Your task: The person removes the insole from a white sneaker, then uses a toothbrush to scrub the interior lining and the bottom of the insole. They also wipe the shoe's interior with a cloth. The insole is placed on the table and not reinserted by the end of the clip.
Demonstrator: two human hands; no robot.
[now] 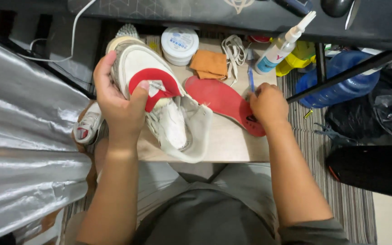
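my left hand (116, 102) holds a white sneaker (159, 97) up over the near left part of the small wooden bench (232, 143). the fingers are clamped on it: the thumb presses on the red collar lining at the heel opening, and the other fingers wrap round the outer side by the sole. the shoe is tilted, sole edge up and away from me, its loose tongue hanging down toward my lap.

my right hand (267, 104) rests on the bench to the right, fingers curled together round the lower end of a thin blue handle (251, 79), which looks like a small brush or pen; i cannot tell which. the hand lies just over the near end of a red insole (218, 100) that lies flat on the bench, between the shoe and this hand.

at the far edge of the bench stand a round white tub (179, 44), a folded orange cloth (209, 64), a heap of white laces (233, 51) and a white spray bottle (281, 47) with a blue label, leaning. behind the shoe shows a bristle brush (127, 31). a second white sneaker (87, 128) lies on the floor to the left, beside a silver sheet (23, 136). a blue water jug (341, 77) lies to the right on a striped mat (341, 195).
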